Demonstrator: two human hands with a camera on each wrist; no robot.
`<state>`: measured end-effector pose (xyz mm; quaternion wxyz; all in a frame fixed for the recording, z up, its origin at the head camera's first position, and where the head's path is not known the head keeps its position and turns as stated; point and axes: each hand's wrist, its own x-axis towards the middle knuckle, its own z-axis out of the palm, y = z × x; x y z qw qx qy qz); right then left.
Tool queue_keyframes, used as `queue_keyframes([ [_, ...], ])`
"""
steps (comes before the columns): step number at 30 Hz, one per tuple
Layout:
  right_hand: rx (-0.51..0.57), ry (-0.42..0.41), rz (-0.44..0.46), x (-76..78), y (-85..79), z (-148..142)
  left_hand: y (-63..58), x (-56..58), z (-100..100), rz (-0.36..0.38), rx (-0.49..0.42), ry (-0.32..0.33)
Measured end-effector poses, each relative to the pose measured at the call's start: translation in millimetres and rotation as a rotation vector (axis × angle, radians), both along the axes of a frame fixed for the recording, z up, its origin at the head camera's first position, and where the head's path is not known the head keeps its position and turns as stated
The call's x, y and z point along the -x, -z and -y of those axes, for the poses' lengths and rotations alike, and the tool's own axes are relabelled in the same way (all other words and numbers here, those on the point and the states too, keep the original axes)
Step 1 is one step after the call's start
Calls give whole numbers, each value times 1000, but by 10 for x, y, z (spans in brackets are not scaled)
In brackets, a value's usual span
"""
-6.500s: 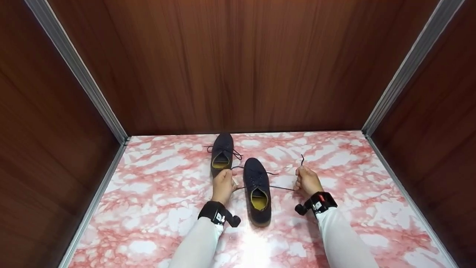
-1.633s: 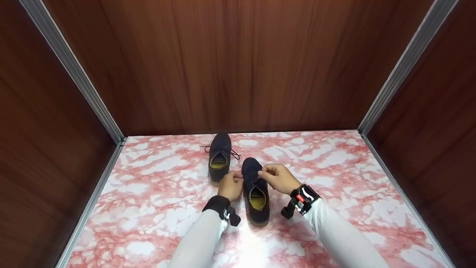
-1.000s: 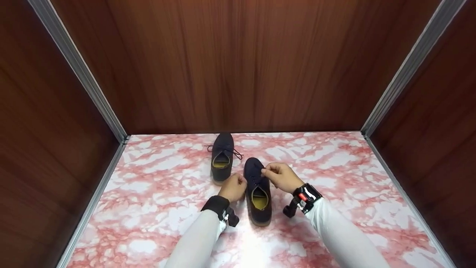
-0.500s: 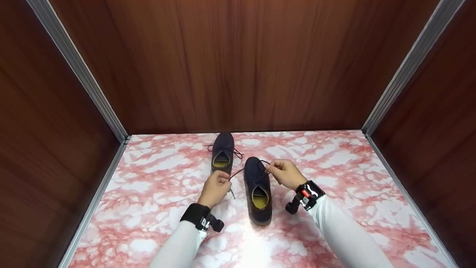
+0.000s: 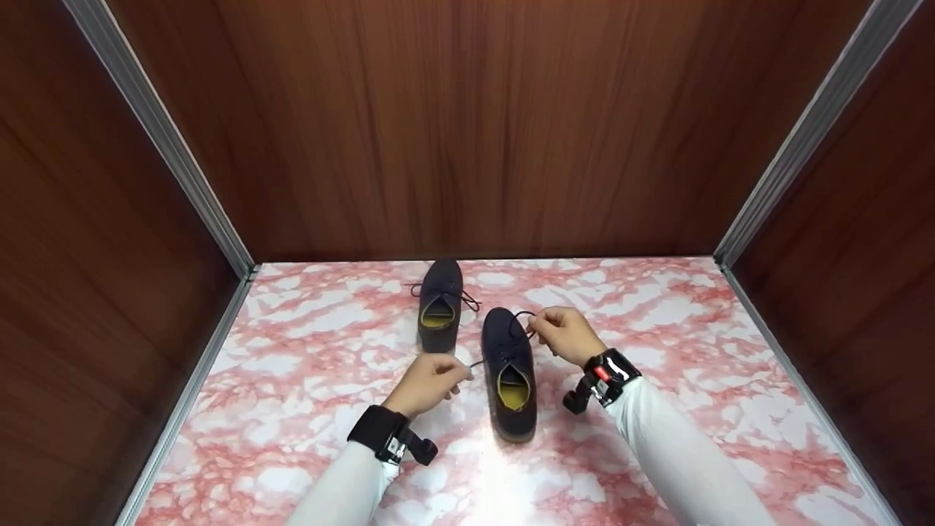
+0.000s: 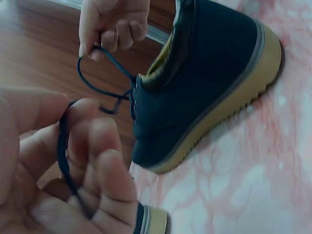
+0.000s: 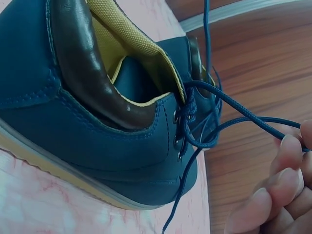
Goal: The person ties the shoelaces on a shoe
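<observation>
A dark blue shoe (image 5: 508, 343) with a yellow lining and tan sole stands on the pink-and-white surface, toe pointing away. To its right, my right hand (image 5: 566, 334) pinches a loop of the blue shoelace (image 7: 243, 109) between thumb and fingers, and one lace end hangs down the shoe's side in the right wrist view. On the shoe's left, my left hand (image 5: 431, 381) pinches the other lace strand (image 6: 63, 151), which runs across its palm in the left wrist view. The crossing of the laces sits over the eyelets.
A matching shoe (image 5: 440, 307), its lace tied in a bow, stands behind and left of the first. Brown wood-grain panels (image 5: 467, 131) with grey metal corner strips enclose the marbled surface (image 5: 628, 467) at the back and both sides.
Earlier both hands pulled the laces apart, then met at the shoe. Since then my left hand has drawn its strand left and nearer; the right hand has moved slightly outward with the loop.
</observation>
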<state>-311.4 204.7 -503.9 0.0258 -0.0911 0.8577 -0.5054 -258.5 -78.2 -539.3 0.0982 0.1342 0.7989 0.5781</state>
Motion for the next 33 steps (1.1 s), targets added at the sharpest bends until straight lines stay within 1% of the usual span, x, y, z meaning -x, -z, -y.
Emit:
queue_keyframes([
  [4, -13, -9, 5, 9, -1, -18, -38, -36, -83, -13, 30, 71],
  [7, -22, -14, 5, 14, -4, -27, -55, -54, -158, -12, 21, 121],
  [9, -25, -13, 0, 19, -1, -34, -70, -63, -211, -1, -4, 142],
  [12, -17, -8, -5, 13, -19, -28, -90, -72, -294, 32, -54, 153],
  [15, -11, -8, -7, 6, -31, -21, -102, -89, -393, 69, -111, 144],
  [19, -11, -6, -8, -5, -38, -17, -93, -138, -576, 94, -155, 139],
  [21, -21, -6, -11, -7, -27, -22, -92, -169, -675, 77, -127, 158],
  [24, -35, -10, -11, -14, -12, -32, -99, -203, -782, 19, -13, 199],
  [27, -42, -21, -8, -24, -4, -43, -114, -201, -806, -40, 94, 197],
  [29, -41, -24, -5, -31, -11, -47, -117, -178, -781, -45, 113, 173],
  [33, -34, -12, -7, -38, -19, -68, -100, -87, -688, -54, 94, 114],
])
